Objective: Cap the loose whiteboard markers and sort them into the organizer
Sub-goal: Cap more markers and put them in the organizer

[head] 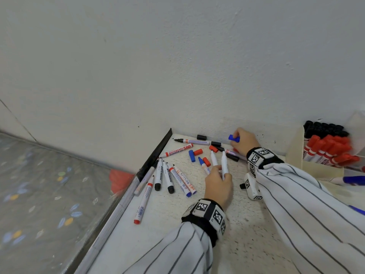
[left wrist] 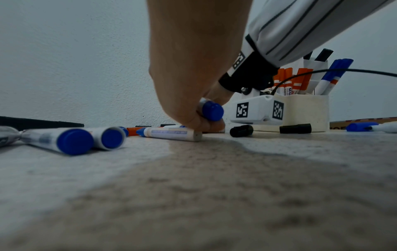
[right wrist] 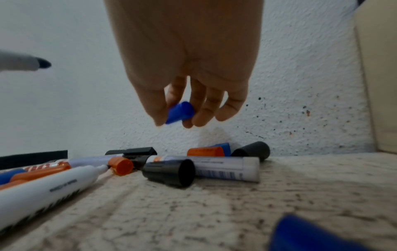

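My left hand (head: 218, 172) grips two white uncapped markers (head: 224, 162) low over the table, tips pointing toward the wall. In the left wrist view a blue butt end (left wrist: 212, 111) shows between the fingers of the left hand (left wrist: 199, 122). My right hand (head: 236, 141) is raised by the wall and pinches a blue cap (head: 233, 137) between thumb and fingers, also visible in the right wrist view as the blue cap (right wrist: 180, 114). The cream organizer (head: 296, 155) at the right holds red and black capped markers.
Several uncapped markers (head: 168, 177) and loose caps in red (head: 198, 152), blue (head: 191, 155) and black (right wrist: 169, 173) lie scattered on the speckled table (head: 246, 224). The table's left edge (head: 122, 200) drops to the floor. Blue markers (head: 353, 179) lie beside the organizer.
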`<move>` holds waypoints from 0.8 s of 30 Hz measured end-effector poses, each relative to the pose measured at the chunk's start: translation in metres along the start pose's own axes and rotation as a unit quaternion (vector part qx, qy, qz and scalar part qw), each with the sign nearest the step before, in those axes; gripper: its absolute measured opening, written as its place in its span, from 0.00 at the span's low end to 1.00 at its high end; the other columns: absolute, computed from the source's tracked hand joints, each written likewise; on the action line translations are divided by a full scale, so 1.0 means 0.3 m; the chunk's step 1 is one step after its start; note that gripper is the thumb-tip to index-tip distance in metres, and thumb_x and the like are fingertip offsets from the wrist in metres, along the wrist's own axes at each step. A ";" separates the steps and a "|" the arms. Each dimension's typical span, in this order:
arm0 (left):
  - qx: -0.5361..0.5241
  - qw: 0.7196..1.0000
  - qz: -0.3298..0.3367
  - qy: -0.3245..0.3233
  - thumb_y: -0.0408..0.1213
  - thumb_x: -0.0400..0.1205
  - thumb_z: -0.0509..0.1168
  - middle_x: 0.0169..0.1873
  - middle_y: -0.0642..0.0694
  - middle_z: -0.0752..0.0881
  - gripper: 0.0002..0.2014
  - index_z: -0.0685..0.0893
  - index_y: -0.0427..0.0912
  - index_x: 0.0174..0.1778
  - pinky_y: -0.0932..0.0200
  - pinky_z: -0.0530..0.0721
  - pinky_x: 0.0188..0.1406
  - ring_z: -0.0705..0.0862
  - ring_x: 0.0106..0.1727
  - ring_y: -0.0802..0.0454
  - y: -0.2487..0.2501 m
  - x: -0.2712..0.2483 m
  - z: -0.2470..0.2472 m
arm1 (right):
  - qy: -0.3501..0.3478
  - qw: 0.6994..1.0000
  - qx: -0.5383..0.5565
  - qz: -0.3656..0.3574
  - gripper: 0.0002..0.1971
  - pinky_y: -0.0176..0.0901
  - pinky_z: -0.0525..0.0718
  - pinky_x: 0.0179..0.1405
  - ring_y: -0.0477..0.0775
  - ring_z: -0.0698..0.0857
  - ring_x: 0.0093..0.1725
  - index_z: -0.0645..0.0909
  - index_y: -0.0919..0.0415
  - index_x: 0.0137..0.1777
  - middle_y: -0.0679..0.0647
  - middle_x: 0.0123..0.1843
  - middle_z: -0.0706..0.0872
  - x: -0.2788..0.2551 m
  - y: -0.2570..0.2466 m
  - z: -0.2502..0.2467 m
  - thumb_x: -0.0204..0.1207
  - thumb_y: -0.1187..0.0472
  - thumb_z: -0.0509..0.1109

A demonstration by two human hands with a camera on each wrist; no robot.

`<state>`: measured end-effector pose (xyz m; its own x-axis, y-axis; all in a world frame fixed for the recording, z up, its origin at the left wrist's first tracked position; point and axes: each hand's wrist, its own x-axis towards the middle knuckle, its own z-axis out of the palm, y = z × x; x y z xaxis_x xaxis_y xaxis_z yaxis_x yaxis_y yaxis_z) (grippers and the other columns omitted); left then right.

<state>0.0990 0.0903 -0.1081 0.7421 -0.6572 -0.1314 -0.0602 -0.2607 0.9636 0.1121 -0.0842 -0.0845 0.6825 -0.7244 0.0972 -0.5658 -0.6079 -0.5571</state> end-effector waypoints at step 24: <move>0.066 0.980 0.002 -0.187 0.37 0.84 0.56 0.52 0.48 0.81 0.10 0.72 0.49 0.61 0.66 0.80 0.36 0.81 0.45 0.53 0.017 -0.039 0.020 | 0.049 0.993 0.111 0.008 0.14 0.28 0.71 0.37 0.35 0.73 0.33 0.79 0.60 0.58 0.50 0.50 0.79 -0.433 0.158 -0.261 0.73 0.70 0.69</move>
<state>0.0860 0.0924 -0.1031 0.4464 -0.8654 -0.2276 -0.1661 -0.3300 0.9292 -0.0396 -0.0444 -0.0590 0.6194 -0.7684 0.1609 -0.4532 -0.5173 -0.7259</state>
